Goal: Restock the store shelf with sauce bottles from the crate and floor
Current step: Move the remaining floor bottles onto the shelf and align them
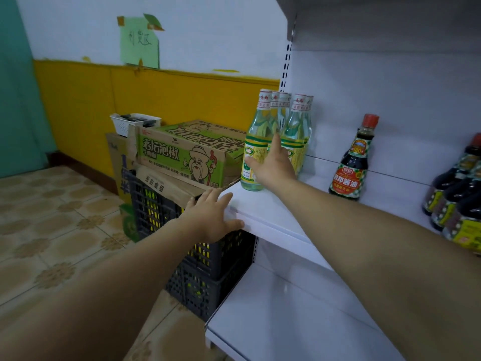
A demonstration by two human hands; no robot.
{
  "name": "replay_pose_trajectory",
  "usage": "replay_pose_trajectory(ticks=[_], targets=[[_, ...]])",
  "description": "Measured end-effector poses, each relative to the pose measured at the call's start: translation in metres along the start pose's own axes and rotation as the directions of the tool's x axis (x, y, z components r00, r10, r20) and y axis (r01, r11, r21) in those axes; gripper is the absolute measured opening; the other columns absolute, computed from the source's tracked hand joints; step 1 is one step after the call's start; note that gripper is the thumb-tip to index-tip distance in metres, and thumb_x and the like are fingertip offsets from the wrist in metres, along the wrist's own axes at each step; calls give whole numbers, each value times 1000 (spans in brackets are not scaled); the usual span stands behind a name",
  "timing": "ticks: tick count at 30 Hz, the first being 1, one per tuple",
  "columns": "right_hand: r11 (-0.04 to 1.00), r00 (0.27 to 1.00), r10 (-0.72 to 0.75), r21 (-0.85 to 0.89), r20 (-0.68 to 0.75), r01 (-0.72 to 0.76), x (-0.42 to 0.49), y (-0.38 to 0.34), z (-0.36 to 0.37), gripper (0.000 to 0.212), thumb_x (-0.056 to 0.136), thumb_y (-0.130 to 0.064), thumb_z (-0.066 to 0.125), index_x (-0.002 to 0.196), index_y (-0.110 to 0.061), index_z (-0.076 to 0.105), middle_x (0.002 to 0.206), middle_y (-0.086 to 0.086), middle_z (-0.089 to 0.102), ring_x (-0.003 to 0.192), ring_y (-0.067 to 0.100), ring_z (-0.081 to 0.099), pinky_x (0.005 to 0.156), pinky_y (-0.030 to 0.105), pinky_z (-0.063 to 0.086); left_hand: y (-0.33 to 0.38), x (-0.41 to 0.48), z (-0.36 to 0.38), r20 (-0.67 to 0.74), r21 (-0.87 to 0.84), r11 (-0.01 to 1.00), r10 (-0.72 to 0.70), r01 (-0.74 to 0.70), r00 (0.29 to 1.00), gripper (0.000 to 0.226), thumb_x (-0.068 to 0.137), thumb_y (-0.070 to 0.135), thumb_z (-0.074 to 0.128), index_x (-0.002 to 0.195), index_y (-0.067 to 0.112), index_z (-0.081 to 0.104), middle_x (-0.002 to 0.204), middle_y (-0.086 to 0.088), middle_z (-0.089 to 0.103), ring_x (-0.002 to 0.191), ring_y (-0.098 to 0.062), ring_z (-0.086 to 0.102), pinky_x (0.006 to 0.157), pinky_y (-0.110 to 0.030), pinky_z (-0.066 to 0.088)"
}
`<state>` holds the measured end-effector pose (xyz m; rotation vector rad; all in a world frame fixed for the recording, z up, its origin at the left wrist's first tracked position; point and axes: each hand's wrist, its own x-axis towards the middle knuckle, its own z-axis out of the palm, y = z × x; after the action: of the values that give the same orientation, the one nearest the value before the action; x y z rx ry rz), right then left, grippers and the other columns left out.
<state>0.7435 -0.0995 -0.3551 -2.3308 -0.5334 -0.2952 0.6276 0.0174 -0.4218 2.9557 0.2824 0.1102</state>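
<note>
Head view: five clear bottles [256, 152], right hand [273, 165] open against them, left hand [210, 217] flat on shelf [263, 207] corner.

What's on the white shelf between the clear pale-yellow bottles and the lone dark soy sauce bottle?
Only bare white shelf separates the clear pale-yellow bottles from the lone dark soy sauce bottle, as the head view shows.

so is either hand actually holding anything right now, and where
The right hand is on the front clear bottle at its label, thumb across the front; whether it grips is unclear. The left hand lies flat on the shelf corner, holding nothing.
</note>
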Motion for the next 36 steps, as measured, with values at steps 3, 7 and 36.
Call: replay_pose_trajectory(ticks=[3,7,36], targets=[[994,995,-56,-84,83,63,-34,-1,-10,87,91,-54,55,155,-17,8,157,11,23,141,32,29,108,43,33,-11,-40,-5,40,-10,998,-65,66,997,83,89,66,40,153,26,7,161,0,-1,148,-22,-3,118,-54,7],[983,960,-146,-75,239,169,-94,-8,-13,82,93,-56,50,155,-18,13,161,7,16,146,28,20,113,40,25,-25,-105,0,98,-27,977,-207,211,973,84,87,69,41,153,26,11,161,0,4,148,-25,4,117,-51,16],[956,116,2,-35,993,290,-477,92,307,76,95,-23,55,155,-24,9,162,3,12,144,27,27,114,36,29,-106,-406,340,708,-224,524,-492,822,507,82,88,30,65,152,20,15,155,-10,28,139,-28,32,109,-32,30]])
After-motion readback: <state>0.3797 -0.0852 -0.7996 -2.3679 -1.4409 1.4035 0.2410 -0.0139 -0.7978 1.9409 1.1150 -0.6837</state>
